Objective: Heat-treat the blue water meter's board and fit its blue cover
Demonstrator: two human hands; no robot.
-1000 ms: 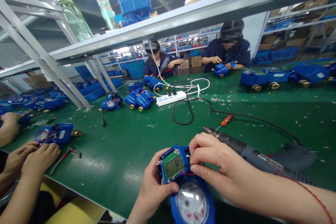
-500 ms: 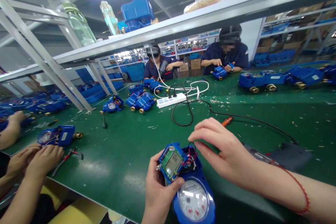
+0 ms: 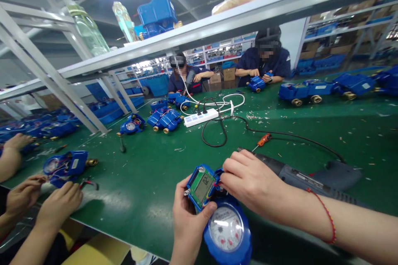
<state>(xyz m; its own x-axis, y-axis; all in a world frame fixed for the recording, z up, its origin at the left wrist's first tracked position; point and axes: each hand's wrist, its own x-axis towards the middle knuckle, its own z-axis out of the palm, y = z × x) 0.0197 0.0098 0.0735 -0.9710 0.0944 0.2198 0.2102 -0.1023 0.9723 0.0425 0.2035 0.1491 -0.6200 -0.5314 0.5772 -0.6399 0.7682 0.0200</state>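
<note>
A blue water meter (image 3: 228, 230) with a round dial lies low in front of me, dial up. My left hand (image 3: 191, 219) is closed around its display module (image 3: 202, 186), a blue-framed green board with a lit LCD, tilted beside the open housing. Thin coloured wires (image 3: 217, 185) run from the module into that housing. At these wires my right hand (image 3: 248, 176) is pinched, its fingers pointing down into the compartment; the fingertips are partly hidden. Behind the right forearm lies a dark grey power tool (image 3: 298, 180). An orange-handled screwdriver (image 3: 264, 139) lies just beyond the right hand.
A white power strip (image 3: 201, 117) with looped cables lies mid-table. Several blue meters (image 3: 164, 119) stand behind it and others (image 3: 320, 88) at right. On the left, a co-worker's hands (image 3: 59, 205) work beside another meter (image 3: 66, 163). Two people sit opposite. A shelf (image 3: 186, 29) crosses above.
My right hand has moved left and down from beside the housing, its fingers closing at the wires. More of the power tool and screwdriver shows. The co-worker's hands at left have moved apart.
</note>
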